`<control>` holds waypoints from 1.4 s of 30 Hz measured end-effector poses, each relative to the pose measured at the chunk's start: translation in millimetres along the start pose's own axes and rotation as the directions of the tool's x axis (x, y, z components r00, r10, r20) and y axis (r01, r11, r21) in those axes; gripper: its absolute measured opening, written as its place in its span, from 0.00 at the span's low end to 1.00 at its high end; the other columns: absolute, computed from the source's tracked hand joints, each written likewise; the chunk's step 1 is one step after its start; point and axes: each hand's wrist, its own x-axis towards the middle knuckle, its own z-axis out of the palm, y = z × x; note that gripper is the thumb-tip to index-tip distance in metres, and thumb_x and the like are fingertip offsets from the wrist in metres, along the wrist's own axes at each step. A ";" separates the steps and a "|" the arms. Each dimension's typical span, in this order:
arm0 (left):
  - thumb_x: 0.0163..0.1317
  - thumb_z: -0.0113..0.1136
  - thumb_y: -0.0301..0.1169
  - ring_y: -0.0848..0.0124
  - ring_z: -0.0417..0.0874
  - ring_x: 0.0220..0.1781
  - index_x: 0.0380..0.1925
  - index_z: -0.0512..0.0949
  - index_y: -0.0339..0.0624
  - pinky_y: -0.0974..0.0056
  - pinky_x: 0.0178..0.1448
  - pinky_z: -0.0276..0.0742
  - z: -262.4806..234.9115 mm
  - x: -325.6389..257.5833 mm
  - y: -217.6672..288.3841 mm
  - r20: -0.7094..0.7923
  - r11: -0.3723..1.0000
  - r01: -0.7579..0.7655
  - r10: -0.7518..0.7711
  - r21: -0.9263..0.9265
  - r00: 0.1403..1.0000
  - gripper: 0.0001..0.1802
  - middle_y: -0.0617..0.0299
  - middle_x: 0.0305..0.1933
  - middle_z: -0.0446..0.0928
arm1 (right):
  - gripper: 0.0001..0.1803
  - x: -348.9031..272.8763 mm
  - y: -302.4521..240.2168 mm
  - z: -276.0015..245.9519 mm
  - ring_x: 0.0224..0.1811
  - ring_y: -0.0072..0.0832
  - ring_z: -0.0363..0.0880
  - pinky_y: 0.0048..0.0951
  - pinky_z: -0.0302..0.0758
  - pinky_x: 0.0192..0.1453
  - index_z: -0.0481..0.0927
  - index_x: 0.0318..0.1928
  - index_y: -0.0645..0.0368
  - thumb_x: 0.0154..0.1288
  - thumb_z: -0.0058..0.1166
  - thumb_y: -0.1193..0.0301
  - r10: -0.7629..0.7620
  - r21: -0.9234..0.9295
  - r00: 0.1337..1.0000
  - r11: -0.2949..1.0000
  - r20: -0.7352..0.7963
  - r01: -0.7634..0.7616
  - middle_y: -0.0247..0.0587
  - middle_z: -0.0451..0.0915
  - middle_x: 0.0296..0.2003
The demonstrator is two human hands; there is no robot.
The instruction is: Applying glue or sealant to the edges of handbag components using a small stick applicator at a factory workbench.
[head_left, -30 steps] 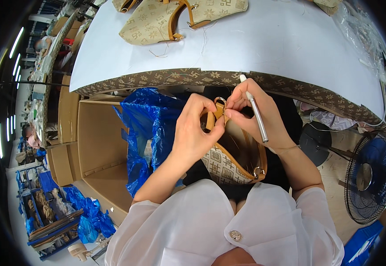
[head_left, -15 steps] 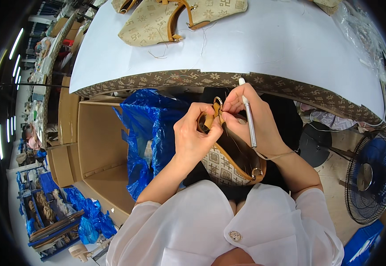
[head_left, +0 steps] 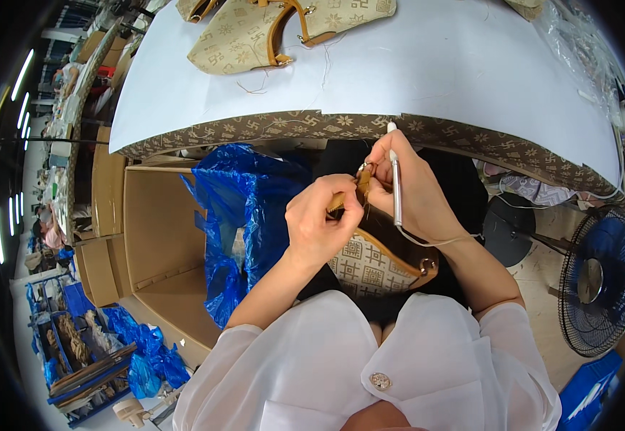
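Tan strap (head_left: 359, 188) now higher (both hands pinching it).

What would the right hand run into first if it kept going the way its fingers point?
The right hand points left toward the tan strap it already pinches; just beyond is the left hand. Depth is hard to judge here.

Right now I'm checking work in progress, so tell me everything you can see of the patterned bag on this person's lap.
The patterned bag is beige with a woven geometric print, edged in tan leather-like trim, with a round metal ring at its right end. It rests tilted in the lap below the table edge. A tan strap rises from it, pinched by the left hand and the right hand, which also holds a slim white pen-like tool. Much of the bag is hidden behind the hands.
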 end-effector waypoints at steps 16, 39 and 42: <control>0.66 0.56 0.20 0.78 0.82 0.38 0.44 0.75 0.34 0.73 0.45 0.76 -16.2 3.0 -8.2 0.195 0.822 0.419 -0.371 -0.387 0.908 0.07 0.57 0.39 0.84 | 0.14 -4.1 -4.8 2.8 0.34 0.15 0.76 0.19 0.75 0.42 0.70 0.41 0.61 0.59 0.60 0.84 -0.124 -0.024 0.991 0.992 -0.053 0.123 0.33 0.78 0.34; 0.53 0.66 0.14 0.68 0.82 0.39 0.35 0.82 0.38 0.68 0.44 0.78 -18.0 13.9 2.3 0.156 0.993 0.086 -0.073 -0.075 0.985 0.10 0.55 0.54 0.70 | 0.33 -2.5 12.6 -11.2 0.39 0.26 0.78 0.35 0.82 0.49 0.78 0.49 0.68 0.79 0.31 0.49 -0.365 0.704 0.926 0.631 -0.100 0.325 0.43 0.71 0.41; 0.51 0.67 0.14 0.68 0.82 0.42 0.35 0.84 0.40 0.66 0.46 0.78 -7.9 5.0 0.0 0.004 0.989 0.053 -0.053 -0.140 0.999 0.12 0.55 0.53 0.71 | 0.24 -3.8 11.0 -4.1 0.38 0.24 0.76 0.37 0.85 0.51 0.79 0.43 0.71 0.78 0.40 0.59 -0.262 0.675 0.962 0.695 -0.082 0.247 0.44 0.67 0.43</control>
